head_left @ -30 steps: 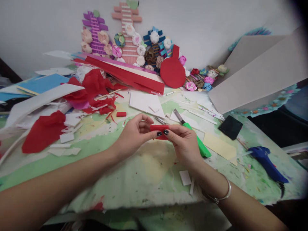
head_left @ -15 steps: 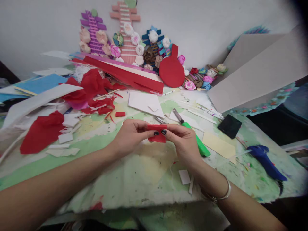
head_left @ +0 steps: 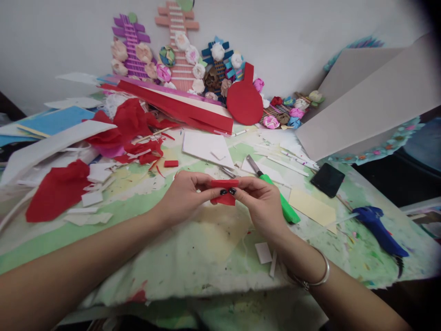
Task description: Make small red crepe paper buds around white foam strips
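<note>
A small piece of red paper (head_left: 225,199) is pinched between both hands above the middle of the table. My left hand (head_left: 189,192) grips its left side, thumb in front and fingers behind. On the right side my right hand (head_left: 262,198) holds it the same way, and the two thumb tips nearly meet. Whether something lies inside the paper is hidden by the fingers. Just beyond the hands are scissors (head_left: 228,172), partly covered. A green utility knife (head_left: 288,208) with its blade out lies beside my right hand. A small red block (head_left: 171,163) rests beyond my left hand.
A blue glue gun (head_left: 381,230) and a black phone (head_left: 328,179) lie on the right. Red paper scraps (head_left: 58,191) and white offcuts crowd the left. At the back stand a red round shape with a neck (head_left: 244,99) and flower-decorated models (head_left: 177,50). White board (head_left: 206,148) lies ahead.
Both hands keep their pinch on the red paper, with the thumbs shifted very slightly. The whole view has moved a little; nothing on the table has been displaced.
</note>
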Motion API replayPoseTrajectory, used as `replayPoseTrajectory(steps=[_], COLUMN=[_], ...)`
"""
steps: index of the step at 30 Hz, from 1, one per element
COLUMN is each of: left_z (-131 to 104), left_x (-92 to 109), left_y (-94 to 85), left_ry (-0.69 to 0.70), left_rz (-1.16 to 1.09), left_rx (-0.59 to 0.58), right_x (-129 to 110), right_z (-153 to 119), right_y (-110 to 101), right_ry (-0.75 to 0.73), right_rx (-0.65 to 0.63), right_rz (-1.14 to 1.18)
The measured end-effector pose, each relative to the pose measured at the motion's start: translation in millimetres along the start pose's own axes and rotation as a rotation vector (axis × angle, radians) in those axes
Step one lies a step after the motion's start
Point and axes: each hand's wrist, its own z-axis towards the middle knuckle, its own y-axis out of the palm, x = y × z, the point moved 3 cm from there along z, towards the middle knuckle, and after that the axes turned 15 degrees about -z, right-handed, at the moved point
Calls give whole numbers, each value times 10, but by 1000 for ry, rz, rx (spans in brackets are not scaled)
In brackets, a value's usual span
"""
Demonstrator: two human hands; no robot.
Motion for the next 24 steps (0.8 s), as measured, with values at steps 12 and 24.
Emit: replayPoseTrajectory(steps=[12, 24], left_z=[10, -4], left_x=[8, -91], left_y=[-6, 24], left_ry=[-82, -307], left_rz=[-74, -374], left_rx=[-6, -39], right_x=[-58, -63], right_z=[-1, 7], right_y=[-12, -3], right_ry=[20, 13], right_rx=[-112, -124], right_rz=[-86, -149])
